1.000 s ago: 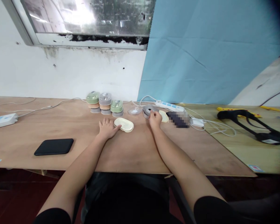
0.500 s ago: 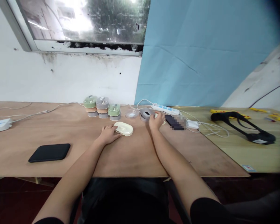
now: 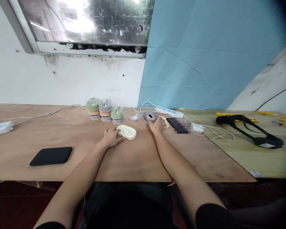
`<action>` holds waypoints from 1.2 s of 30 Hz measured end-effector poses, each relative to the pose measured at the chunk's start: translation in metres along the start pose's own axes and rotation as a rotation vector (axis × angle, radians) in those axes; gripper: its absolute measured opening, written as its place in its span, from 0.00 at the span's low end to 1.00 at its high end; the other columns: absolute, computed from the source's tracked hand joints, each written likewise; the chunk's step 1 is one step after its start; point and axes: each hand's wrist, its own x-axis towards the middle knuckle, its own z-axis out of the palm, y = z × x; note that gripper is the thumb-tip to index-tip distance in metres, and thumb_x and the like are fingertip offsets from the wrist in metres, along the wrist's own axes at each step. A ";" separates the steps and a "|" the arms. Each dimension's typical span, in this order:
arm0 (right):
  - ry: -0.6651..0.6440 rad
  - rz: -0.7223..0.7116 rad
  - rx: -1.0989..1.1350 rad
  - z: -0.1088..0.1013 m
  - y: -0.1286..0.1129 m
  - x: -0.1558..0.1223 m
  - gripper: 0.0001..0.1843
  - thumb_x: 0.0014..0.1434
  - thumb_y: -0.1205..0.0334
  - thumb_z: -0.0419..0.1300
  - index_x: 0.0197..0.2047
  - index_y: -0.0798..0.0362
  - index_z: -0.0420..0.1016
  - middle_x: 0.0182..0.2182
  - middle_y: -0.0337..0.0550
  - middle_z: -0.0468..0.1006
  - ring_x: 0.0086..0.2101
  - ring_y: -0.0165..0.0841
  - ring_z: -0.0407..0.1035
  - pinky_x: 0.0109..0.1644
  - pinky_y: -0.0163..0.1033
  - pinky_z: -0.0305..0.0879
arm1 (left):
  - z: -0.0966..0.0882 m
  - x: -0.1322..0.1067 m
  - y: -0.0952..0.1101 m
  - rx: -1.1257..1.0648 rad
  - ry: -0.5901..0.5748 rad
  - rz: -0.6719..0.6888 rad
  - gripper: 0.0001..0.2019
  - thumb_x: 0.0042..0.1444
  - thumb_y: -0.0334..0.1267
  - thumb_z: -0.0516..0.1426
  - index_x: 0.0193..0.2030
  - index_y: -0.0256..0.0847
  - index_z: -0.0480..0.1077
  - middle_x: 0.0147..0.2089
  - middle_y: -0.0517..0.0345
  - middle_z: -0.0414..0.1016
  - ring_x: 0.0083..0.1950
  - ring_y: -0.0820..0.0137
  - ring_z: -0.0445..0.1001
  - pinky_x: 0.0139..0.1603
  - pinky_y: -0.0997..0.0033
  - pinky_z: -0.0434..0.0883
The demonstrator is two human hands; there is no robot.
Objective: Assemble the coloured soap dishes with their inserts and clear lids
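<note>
Item one: my left hand lies on the wooden table, palm down and fingers loosely spread, its fingertips touching the near left edge of a cream oval container; it clasps nothing. Item two: my right hand is stretched further forward, with its fingers against the near right side of a grey round container; whether they grip it I cannot tell, since the back of the hand hides the contact. Just right of that hand, partly covered by it, lies a flat cream piece. The two hands are well apart, and the cream oval container lies between them, nearer the left. Item three: a clear shallow dish sits just left of the grey round container. Item four: three short stacks of green, grey and tan containers stand side by side behind the cream one, near the wall. Item five: a white power strip with its cables lies behind the right hand, and a white adapter further right. Item six: a black flat device at near left, well apart from both hands. Item seven: a second power strip at the far left edge. Item eight: a black curved band on the adjoining paler table at right.
</note>
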 end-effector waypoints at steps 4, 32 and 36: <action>-0.039 -0.017 0.042 -0.003 -0.001 -0.001 0.27 0.51 0.50 0.59 0.53 0.49 0.68 0.54 0.51 0.69 0.56 0.47 0.57 0.59 0.54 0.46 | 0.000 0.000 -0.001 0.003 -0.003 0.003 0.30 0.55 0.61 0.51 0.60 0.48 0.62 0.64 0.47 0.62 0.63 0.53 0.61 0.62 0.50 0.54; 0.016 -0.019 0.069 -0.001 0.002 0.000 0.23 0.50 0.43 0.60 0.43 0.50 0.75 0.45 0.51 0.71 0.48 0.46 0.62 0.53 0.51 0.54 | 0.002 0.003 -0.003 0.008 -0.011 0.002 0.31 0.54 0.62 0.51 0.60 0.48 0.62 0.61 0.48 0.65 0.61 0.52 0.63 0.60 0.50 0.56; 0.017 -0.013 0.066 -0.001 0.001 0.000 0.24 0.50 0.43 0.60 0.44 0.50 0.74 0.46 0.51 0.71 0.49 0.47 0.61 0.53 0.52 0.54 | 0.000 0.001 0.000 0.000 -0.016 -0.007 0.31 0.54 0.61 0.51 0.60 0.48 0.62 0.61 0.48 0.65 0.61 0.53 0.62 0.61 0.51 0.55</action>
